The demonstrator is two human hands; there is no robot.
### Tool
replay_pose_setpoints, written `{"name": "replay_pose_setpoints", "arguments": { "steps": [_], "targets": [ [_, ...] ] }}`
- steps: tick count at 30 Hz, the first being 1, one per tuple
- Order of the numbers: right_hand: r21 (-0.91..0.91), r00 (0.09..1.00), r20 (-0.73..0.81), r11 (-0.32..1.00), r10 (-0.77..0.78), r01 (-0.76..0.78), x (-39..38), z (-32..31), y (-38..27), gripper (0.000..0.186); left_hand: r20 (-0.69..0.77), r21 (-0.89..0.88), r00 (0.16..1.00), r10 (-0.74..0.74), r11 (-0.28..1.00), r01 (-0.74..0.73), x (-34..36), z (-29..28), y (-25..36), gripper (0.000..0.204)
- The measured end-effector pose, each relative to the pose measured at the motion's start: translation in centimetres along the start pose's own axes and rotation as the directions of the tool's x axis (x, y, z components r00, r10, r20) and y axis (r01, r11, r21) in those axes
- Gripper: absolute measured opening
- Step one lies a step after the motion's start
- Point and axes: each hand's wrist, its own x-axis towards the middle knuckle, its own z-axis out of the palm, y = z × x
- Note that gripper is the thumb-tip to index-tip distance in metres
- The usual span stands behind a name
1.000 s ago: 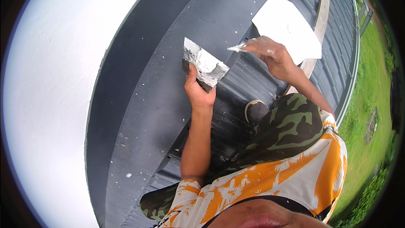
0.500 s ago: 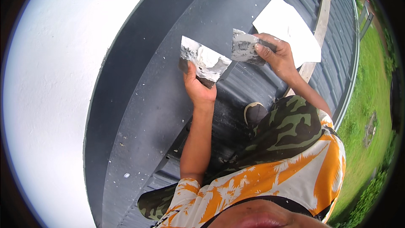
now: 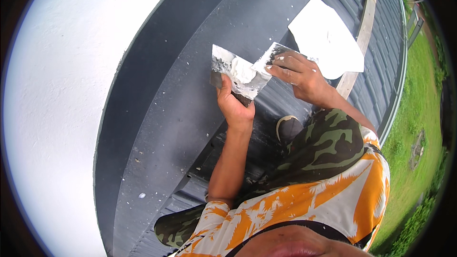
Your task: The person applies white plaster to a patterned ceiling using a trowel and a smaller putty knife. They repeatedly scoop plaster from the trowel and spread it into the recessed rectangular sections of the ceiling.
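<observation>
My left hand [image 3: 234,103] is closed round the dark handle of a wide putty knife [image 3: 221,60], whose metal blade faces up and carries a mound of white filler [image 3: 242,70]. In my right hand [image 3: 304,77] is a second putty knife [image 3: 277,49], gripped between thumb and fingers. Its white-smeared edge meets the right side of the left blade, close to the filler. White specks mark the fingers of my right hand. Most of the second knife's handle is hidden by those fingers.
A white wall [image 3: 52,90] rises on the left, above dark metal flashing [image 3: 166,128] with white specks. Corrugated dark roofing [image 3: 381,62] runs right, crossed by a wooden batten [image 3: 365,24]. A white sheet [image 3: 326,35] lies beyond my right hand. Grass [image 3: 404,147] lies below the roof edge.
My right hand has turned its putty knife over and brought it left against the other blade. My left hand has shifted slightly right with its knife.
</observation>
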Motion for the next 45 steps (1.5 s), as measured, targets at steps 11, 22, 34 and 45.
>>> {"name": "replay_pose_setpoints", "arguments": {
  "steps": [11,22,34,45],
  "targets": [
    [0.624,0.689,0.128,0.482,0.713,-0.615,0.8,-1.1,2.1,0.012,-0.013,0.073,0.98,-0.198,0.977,0.199,1.0,0.9,3.1,0.03],
    [0.678,0.658,0.645,0.106,0.388,-0.728,1.8,2.0,5.0,0.014,0.093,0.19,0.884,-0.457,0.88,0.435,2.3,-1.1,1.4,0.026],
    [0.881,0.102,-0.031,0.076,0.994,-0.466,-7.7,-1.5,14.3,0.026,0.054,0.413,0.996,-0.068,0.91,0.039,2.8,-0.3,6.4,0.041],
    [0.919,-0.564,-0.003,-0.22,0.826,-0.327,-30.2,4.5,25.7,0.034,0.045,0.264,0.989,-0.141,0.956,0.125,0.9,-2.1,2.2,0.041]
  ]
}}
